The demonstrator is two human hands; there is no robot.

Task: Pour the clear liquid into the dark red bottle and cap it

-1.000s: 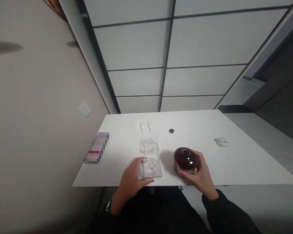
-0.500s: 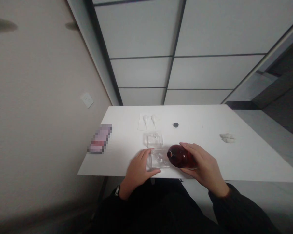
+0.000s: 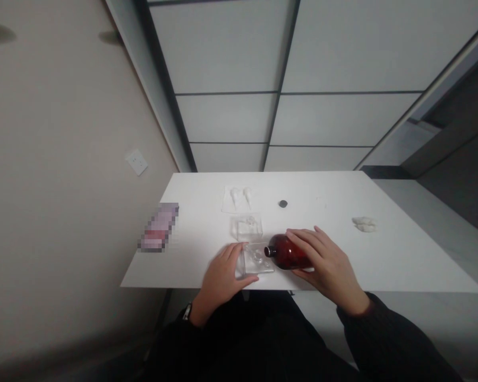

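Observation:
My right hand [image 3: 329, 265] is wrapped round a dark red-brown, see-through bottle [image 3: 289, 252]. The bottle lies tilted far over, uncapped, its neck pointing left above the right side of a clear box [image 3: 258, 266]. My left hand [image 3: 223, 273] grips this box from the left, fingers at its far edge and thumb along its near side. A round shape shows in the middle of the box's top. Whether liquid is leaving the bottle I cannot make out. Just behind stands a second clear box [image 3: 249, 228], apart from both hands.
Two white, tapered pieces [image 3: 241, 197] lie on a clear sheet at the back of the white table [image 3: 195, 223]. A dark round cap [image 3: 283, 203] lies right of them. Crumpled whitish material [image 3: 364, 224] is at the right, a blurred pink item [image 3: 159, 228] at the left edge.
My right hand has tipped the bottle lower, so its neck now points more to the left, over the box. My left hand keeps its grip. The whole view has shifted slightly.

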